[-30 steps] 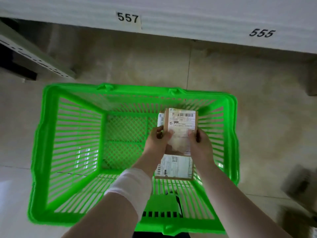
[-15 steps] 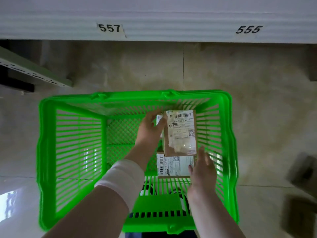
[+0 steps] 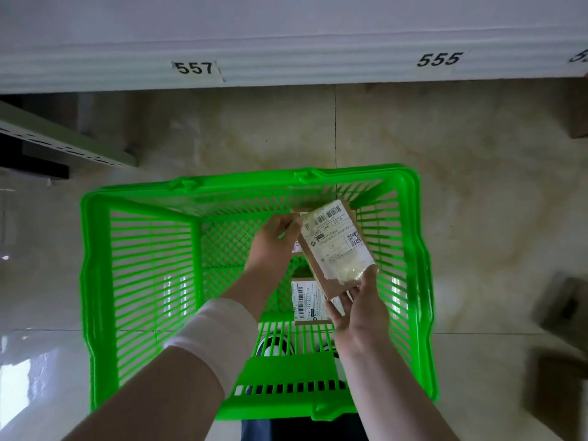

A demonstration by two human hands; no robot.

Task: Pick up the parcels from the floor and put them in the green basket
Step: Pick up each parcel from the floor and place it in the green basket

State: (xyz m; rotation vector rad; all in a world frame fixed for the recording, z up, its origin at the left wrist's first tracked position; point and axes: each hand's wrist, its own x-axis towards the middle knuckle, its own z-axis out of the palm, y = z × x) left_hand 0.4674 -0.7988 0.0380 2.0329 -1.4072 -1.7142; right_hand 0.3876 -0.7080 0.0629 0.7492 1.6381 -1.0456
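Observation:
The green basket [image 3: 95, 281] stands on the tiled floor below me. A small brown parcel [image 3: 337, 249] with a white barcode label is tilted above the basket's right part. My left hand [image 3: 273, 243] is against its upper left edge, fingers curled around it. My right hand [image 3: 356, 300] holds its lower right corner between thumb and fingers. A second labelled parcel [image 3: 310, 302] lies flat on the basket's floor under them. Part of a third parcel shows behind my left hand.
A white shelf edge [image 3: 286, 68] marked 557 and 555 runs across the top. A grey shelf frame [image 3: 63, 144] stands at the left. Blurred brown boxes [image 3: 563, 307] lie on the floor at the right. My shoes show through the basket's near wall.
The parcel has tilted clockwise. My right hand let go of its side, dropped lower, and now grips its lower right corner. The view has drifted, so the basket appears lower.

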